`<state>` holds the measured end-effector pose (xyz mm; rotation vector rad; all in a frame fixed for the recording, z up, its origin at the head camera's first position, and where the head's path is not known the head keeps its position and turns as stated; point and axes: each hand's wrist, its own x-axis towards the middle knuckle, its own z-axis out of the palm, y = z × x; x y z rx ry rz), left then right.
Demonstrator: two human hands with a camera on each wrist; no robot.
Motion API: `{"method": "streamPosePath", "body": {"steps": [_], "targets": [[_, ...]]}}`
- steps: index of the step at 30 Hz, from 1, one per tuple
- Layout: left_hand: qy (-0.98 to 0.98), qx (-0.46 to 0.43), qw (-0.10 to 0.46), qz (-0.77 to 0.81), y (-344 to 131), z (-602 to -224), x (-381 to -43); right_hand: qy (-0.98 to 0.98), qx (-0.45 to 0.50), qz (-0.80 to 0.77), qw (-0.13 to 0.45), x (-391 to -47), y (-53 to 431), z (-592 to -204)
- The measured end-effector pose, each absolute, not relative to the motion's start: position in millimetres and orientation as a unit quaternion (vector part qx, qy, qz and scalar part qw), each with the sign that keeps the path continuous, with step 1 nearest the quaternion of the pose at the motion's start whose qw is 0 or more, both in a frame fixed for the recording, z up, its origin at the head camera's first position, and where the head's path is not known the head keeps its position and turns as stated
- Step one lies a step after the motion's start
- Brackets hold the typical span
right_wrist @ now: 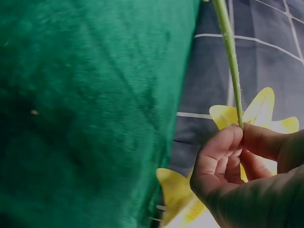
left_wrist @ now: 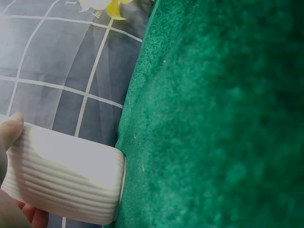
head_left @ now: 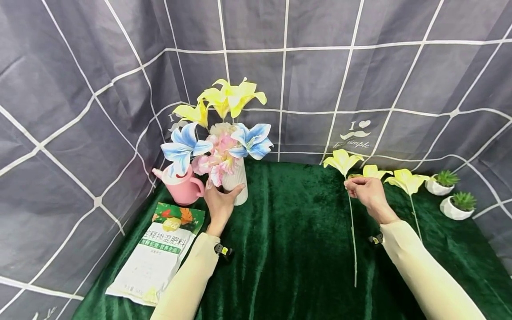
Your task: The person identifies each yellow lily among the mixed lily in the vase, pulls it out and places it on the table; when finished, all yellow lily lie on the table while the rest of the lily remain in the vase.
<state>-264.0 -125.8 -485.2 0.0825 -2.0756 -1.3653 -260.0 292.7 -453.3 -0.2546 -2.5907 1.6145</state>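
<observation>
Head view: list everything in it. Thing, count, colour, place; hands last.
vase: 1, white, left of centre
pink bunch: 1, pink and cream, at vase top
blue flowers: 2, blue-white, flanking pink bunch
upper flowers: 3, yellow, above the vase
held flower: 1, yellow, right of centre
loose flowers: 2, yellow, right of held flower
watering can: 1, pink, left of vase
bag: 1, white and green, front left
potted plants: 2, green, white pots, far right
cloth: 1, dark green, underneath
curtain: grey, white grid, behind
sleeves: 2, cream, front
hands: 2, bare; left round vase, right pinching held flower's stem
</observation>
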Motion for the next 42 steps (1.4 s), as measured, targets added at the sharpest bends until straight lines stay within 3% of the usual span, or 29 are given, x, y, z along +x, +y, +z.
{"method": "streamPosePath", "body": {"steps": [11,33,42], "targets": [[-0.796,0.027,0.336,-0.503,-126.3,-486.5,-265.4,-0.849,-0.111,0.517,-0.002,-265.3,294.5,-470.6],[-0.795,0.039,0.324,-0.512,-125.9,-487.5,-264.8,-0.849,-0.149,0.506,-0.027,-264.3,295.2,-475.7],[-0.797,0.033,0.328,-0.505,-125.9,-486.4,-264.3,-0.892,-0.149,0.426,0.022,-240.0,289.6,-458.6]]}}
